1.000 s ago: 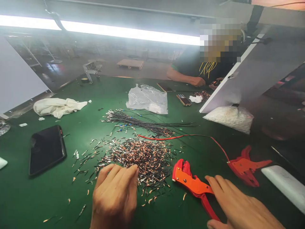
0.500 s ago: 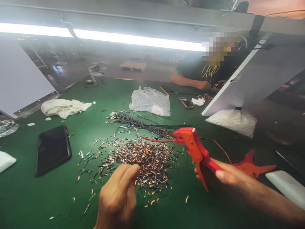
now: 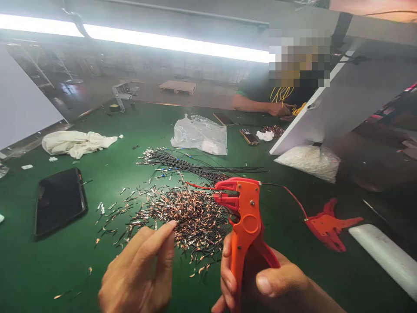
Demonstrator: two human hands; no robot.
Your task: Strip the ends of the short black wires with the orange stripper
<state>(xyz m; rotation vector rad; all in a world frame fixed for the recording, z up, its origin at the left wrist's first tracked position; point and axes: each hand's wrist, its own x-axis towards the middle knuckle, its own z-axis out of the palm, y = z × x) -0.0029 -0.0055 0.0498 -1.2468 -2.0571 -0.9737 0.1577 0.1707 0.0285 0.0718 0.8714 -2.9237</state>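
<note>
My right hand [image 3: 280, 276] is wrapped round the handles of an orange and red wire stripper [image 3: 249, 221]. The tool stands upright, jaws pointing left, just right of a heap of short black wire offcuts with copper ends [image 3: 192, 213]. Over the heap's left front edge, my left hand [image 3: 140, 265] has its fingers curled, thumb and forefinger brought together. Whether anything sits in that pinch is hidden. Behind the heap lies a bundle of black wires [image 3: 189, 165] with metal terminals at its left end. A thin red wire [image 3: 200, 187] extends left from beside the stripper's jaws.
A second red tool [image 3: 329, 224] and a white block [image 3: 384, 256] lie right. At left are a black phone [image 3: 60, 202] and a pale cloth [image 3: 78, 143]. Plastic bags [image 3: 200, 134] lie farther back. Across the table, a person [image 3: 260, 102] works behind a white panel [image 3: 319, 95].
The wire stripper has swung left and upright in my right hand, closer to the heap. My left hand has shifted slightly left. The whole view has moved a little.
</note>
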